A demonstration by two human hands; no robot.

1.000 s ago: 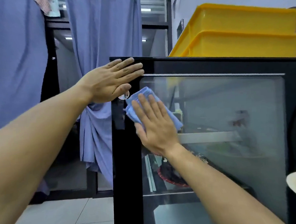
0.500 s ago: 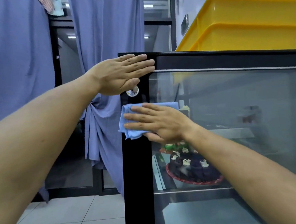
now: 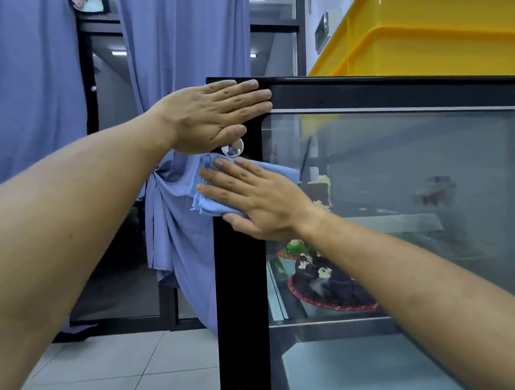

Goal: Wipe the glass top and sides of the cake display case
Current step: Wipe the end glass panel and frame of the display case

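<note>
Head view shows us a black-framed glass cake display case (image 3: 399, 168) filling the right half of the picture, its dark left corner post (image 3: 240, 286) running down to the grey tiled floor (image 3: 95, 370).

We see our left hand (image 3: 212, 116) laid flat against the upper left corner of the case, fingers straight and close together, pointing right along the black top rail; it grips nothing. Just below its thumb sits a small round silver lock (image 3: 232, 148) on the post.

Our right hand (image 3: 256, 201) lies flat as well, fingers extended and pointing left, pressing a folded light blue cloth (image 3: 220, 194) against the post and the left edge of the side glass pane. The cloth pokes out past the fingertips on the left and shows again above the knuckles on the glass. The two hands are near each other, one above the other, not touching.

Through the glass we can make out a dark chocolate cake on a red-rimmed board (image 3: 325, 284) on a lower shelf, with a smaller green-topped cake (image 3: 295, 246) behind it.

On top of the case rest two stacked yellow plastic crates (image 3: 436, 33). Behind and to the left hang blue-violet curtains (image 3: 181, 48) in front of a dark-framed doorway.
</note>
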